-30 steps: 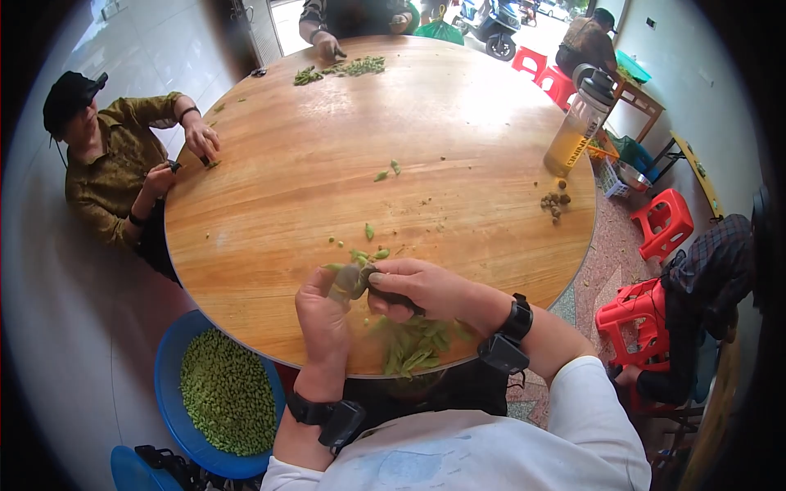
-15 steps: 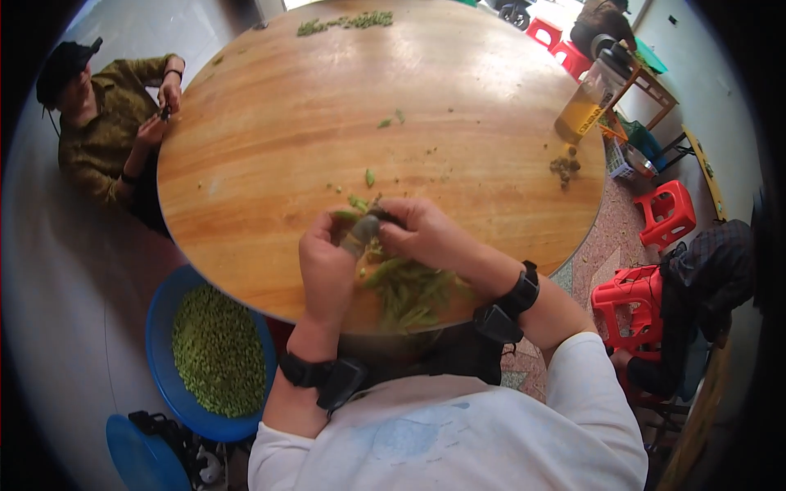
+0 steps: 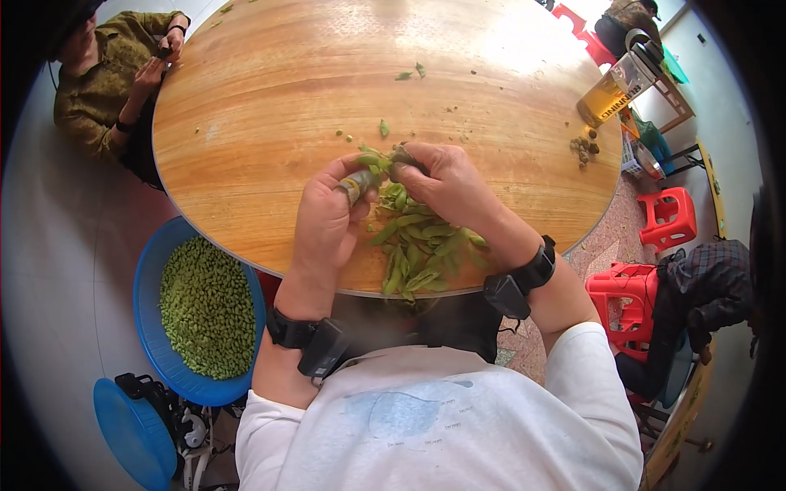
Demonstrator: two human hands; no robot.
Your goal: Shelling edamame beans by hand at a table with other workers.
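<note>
A green bean pod [image 3: 373, 161] is pinched in my left hand [image 3: 323, 217], whose thumb wears a greyish wrap. My right hand [image 3: 450, 184] is closed at the pod's right end, with a dark cover on its thumb; the fingertips partly hide the pod. Just below my hands, a loose pile of green bean pods [image 3: 417, 245] lies at the near edge of the round wooden table [image 3: 270, 123]. A single green bean [image 3: 384, 128] rests beyond my hands.
Left of the table, a blue basin [image 3: 146, 315] holds shelled green beans [image 3: 205, 307]. A bottle of amber liquid [image 3: 607, 96] stands at the right, near brown crumbs [image 3: 584, 150]. A person [image 3: 106, 90] sits at left; red stools [image 3: 667, 217] stand at right.
The view has tilted down, so the table, basin and hands appear higher. My hands still work together at the pod; the pod between the fingertips shows more clearly.
</note>
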